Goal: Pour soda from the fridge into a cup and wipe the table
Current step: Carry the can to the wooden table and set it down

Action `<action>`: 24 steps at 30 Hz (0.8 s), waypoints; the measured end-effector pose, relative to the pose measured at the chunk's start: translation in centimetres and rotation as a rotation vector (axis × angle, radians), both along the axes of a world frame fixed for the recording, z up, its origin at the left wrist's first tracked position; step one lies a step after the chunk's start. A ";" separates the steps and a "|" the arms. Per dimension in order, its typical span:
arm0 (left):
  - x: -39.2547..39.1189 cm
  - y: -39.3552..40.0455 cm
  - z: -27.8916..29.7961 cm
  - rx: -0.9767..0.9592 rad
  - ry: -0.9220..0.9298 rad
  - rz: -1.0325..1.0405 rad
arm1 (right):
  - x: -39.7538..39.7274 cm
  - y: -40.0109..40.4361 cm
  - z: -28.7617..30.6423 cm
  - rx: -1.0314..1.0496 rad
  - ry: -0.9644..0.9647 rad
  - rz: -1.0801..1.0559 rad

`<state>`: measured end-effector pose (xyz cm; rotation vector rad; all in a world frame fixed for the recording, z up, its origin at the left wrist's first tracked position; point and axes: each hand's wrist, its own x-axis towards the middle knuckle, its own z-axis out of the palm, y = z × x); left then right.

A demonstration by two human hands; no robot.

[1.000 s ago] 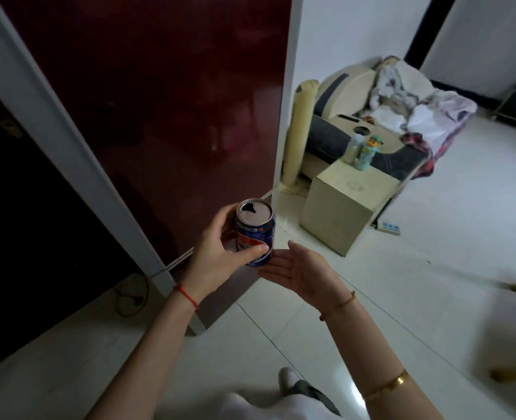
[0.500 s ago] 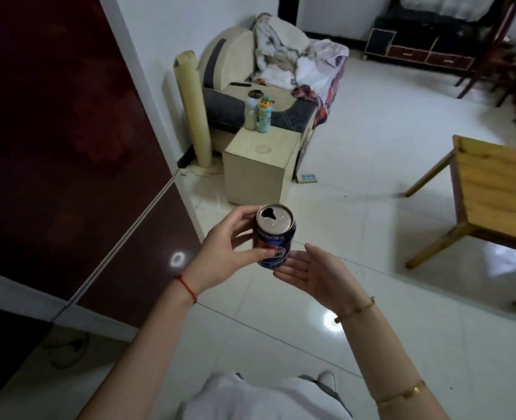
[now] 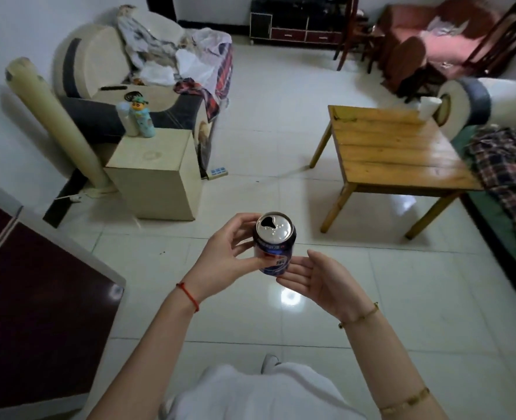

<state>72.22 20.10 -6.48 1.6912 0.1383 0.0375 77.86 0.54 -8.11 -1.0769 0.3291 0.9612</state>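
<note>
My left hand (image 3: 223, 256) grips a blue soda can (image 3: 274, 242) upright at chest height, its silver top opened. Just right of and below the can, my right hand (image 3: 317, 277) is palm-up with the fingers spread, fingertips near the can's base and holding nothing. A low wooden table (image 3: 396, 147) stands ahead to the right. A white cup (image 3: 429, 107) sits at its far right corner.
The dark red fridge (image 3: 38, 313) is at my lower left. A beige side cabinet (image 3: 156, 177) with two bottles (image 3: 138, 119) stands ahead left beside a cluttered armchair (image 3: 135, 71). A sofa with a plaid cloth (image 3: 511, 165) runs along the right. White tiled floor lies between.
The view has swung right, away from the fridge door, bringing the wooden table and cup into sight. Both hands keep the same pose around the can.
</note>
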 end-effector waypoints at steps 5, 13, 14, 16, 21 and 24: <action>5.1 -5.9 -0.3 0.012 -0.003 -0.098 | 3.4 -5.9 -0.2 -0.018 0.023 -0.120; 12.7 -11.2 -0.6 0.045 0.009 -0.257 | 8.0 -11.7 -1.0 -0.023 0.070 -0.279; 13.8 -11.7 -0.6 0.047 0.011 -0.274 | 8.7 -12.1 -1.2 -0.023 0.078 -0.299; 15.9 -12.7 -0.8 0.050 0.015 -0.306 | 10.3 -13.2 -1.6 -0.023 0.091 -0.337; 21.9 -15.0 -1.4 0.081 0.009 -0.389 | 15.0 -15.3 -2.7 -0.019 0.110 -0.415; 25.9 -16.2 -1.7 0.088 0.001 -0.417 | 18.6 -16.3 -2.9 -0.026 0.108 -0.437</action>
